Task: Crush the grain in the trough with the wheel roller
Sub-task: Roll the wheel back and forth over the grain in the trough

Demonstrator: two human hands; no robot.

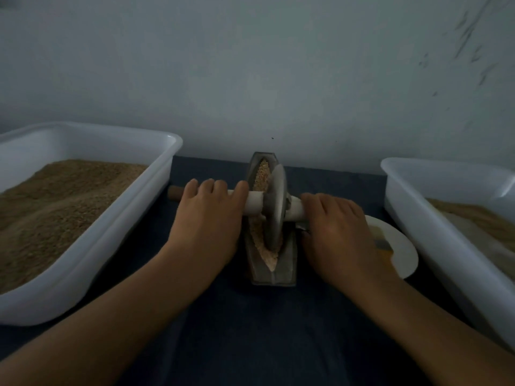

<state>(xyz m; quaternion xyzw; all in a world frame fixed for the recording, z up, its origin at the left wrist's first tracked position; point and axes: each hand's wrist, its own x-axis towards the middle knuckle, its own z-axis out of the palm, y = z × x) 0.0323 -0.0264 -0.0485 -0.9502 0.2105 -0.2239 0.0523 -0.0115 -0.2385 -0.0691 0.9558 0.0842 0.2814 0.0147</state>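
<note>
Left grip: the left hand [207,218] is laid over the wooden axle [255,203], fingers curled round it
Right grip: the right hand [335,229] is wrapped round the axle's other end, fingers curled over it
Wheel roller: the metal disc [276,210] is set upright between the two grips, its edge sunk in the trough [288,263]
Grain: grain [262,176] is seen beyond the grips; finer meal lies nearer
Handling: the disc is judged heavy and stiff, the axle smooth; hold is best taken close to the disc on both sides, so tilting is resisted
Beside: filled white tubs [92,218] are set outside each grip on the table [250,330]
</note>
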